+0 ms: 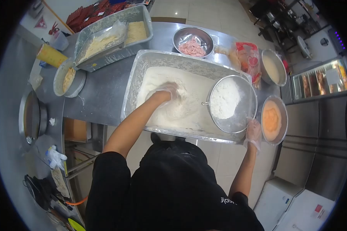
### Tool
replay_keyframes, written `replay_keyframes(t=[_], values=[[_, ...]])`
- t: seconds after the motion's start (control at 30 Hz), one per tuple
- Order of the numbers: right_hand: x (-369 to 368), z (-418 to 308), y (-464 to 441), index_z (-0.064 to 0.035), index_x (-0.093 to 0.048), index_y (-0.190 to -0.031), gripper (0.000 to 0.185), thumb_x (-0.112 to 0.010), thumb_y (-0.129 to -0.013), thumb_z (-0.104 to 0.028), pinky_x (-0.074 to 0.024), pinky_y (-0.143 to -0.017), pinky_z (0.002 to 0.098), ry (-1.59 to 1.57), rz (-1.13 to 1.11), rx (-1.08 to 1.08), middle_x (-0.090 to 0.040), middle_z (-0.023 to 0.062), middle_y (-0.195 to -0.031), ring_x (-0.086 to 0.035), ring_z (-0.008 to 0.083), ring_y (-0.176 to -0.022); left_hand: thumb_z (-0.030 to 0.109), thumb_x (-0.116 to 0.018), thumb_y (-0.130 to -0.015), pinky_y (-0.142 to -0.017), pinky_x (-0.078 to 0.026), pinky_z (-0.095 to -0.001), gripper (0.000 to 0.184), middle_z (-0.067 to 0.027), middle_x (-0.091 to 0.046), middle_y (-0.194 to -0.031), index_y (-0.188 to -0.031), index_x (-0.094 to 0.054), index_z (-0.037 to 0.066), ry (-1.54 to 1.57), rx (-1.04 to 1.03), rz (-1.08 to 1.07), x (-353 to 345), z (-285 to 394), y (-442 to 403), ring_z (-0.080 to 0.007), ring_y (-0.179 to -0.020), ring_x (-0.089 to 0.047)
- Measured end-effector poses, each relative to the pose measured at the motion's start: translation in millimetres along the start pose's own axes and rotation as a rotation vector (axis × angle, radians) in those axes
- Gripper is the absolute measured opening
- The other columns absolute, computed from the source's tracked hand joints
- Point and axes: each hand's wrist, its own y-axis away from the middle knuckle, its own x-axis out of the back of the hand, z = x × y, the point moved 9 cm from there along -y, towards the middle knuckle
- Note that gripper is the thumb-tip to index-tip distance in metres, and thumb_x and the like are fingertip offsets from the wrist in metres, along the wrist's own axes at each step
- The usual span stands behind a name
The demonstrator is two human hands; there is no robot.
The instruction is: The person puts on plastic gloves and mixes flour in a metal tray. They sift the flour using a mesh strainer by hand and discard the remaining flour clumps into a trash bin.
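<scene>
A large metal tub [132, 98] of white flour [162, 79] stands in front of me. My left hand [172, 91], in a clear plastic glove, is down in the flour at the tub's middle; its fingers are blurred and partly covered by flour. Over the tub's right end lies a round sieve [243, 115] with a heap of flour [224, 98] on its mesh. At the sieve's lower right edge my right hand [253, 133], also gloved, is closed around its rim or handle; I cannot make out which.
Behind the tub is a steel bowl [177, 36] of pink meat strips [192, 47]. To its left stands a grey bin [83, 42] with crumbs. Along the right are a bowl of orange mix [272, 120], a bowl of pale batter [273, 67] and a red bag [250, 54].
</scene>
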Motion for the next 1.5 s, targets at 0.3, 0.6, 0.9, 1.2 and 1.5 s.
replay_keyframes(t=[0.3, 0.6, 0.9, 1.2, 1.5], values=[[4, -1, 5, 0.0017, -0.060, -0.080, 0.040, -0.049, -0.082, -0.037, -0.0409, -0.065, 0.0433, -0.073, 0.059, -0.021, -0.057, 0.0219, -0.072, -0.055, 0.0353, -0.069, 0.051, -0.065, -0.074, -0.108, -0.016, -0.0617, 0.084, -0.0180, -0.014, -0.153, -0.145, -0.028, 0.027, -0.408, -0.266, 0.081, -41, 77, 21, -0.0403, -0.140, -0.014], [2, -2, 14, 0.0037, -0.059, -0.084, 0.041, -0.048, -0.085, -0.036, -0.0409, -0.065, 0.0439, -0.165, 0.050, 0.017, -0.056, 0.0238, -0.072, -0.054, 0.0374, -0.070, 0.048, -0.066, -0.075, -0.107, -0.029, -0.0488, 0.083, -0.0240, -0.028, -0.146, -0.143, -0.032, 0.014, -0.268, 0.061, 0.102, -27, -14, 55, -0.0422, -0.132, -0.031], [-1, -4, 11, 0.0041, -0.059, -0.085, 0.040, -0.046, -0.085, -0.034, -0.0412, -0.067, 0.0457, -0.128, 0.016, 0.044, -0.056, 0.0259, -0.075, -0.055, 0.0406, -0.073, 0.033, -0.068, -0.076, -0.106, -0.034, -0.0368, 0.065, -0.0226, -0.043, -0.137, -0.131, -0.048, 0.004, 0.217, -0.065, 0.029, -63, 21, -9, -0.0347, -0.125, -0.043], [-1, -2, 12, 0.0031, -0.060, -0.085, 0.042, -0.046, -0.086, -0.036, -0.0416, -0.068, 0.0470, -0.070, 0.002, 0.008, -0.058, 0.0269, -0.079, -0.056, 0.0433, -0.077, 0.056, -0.061, -0.076, -0.101, -0.020, -0.0707, 0.085, -0.0228, -0.011, -0.150, -0.144, -0.030, 0.015, -0.372, 0.073, 0.381, -19, 33, 14, -0.0493, -0.137, -0.010], [1, -4, 13, 0.0040, -0.059, -0.082, 0.041, -0.046, -0.085, -0.035, -0.0409, -0.066, 0.0458, -0.097, -0.038, -0.019, -0.057, 0.0266, -0.076, -0.055, 0.0417, -0.072, 0.047, -0.067, -0.075, -0.109, -0.025, -0.0506, 0.076, -0.0223, -0.029, -0.145, -0.139, -0.038, 0.019, -0.314, -0.131, 0.185, -26, -10, 37, -0.0385, -0.136, -0.026]])
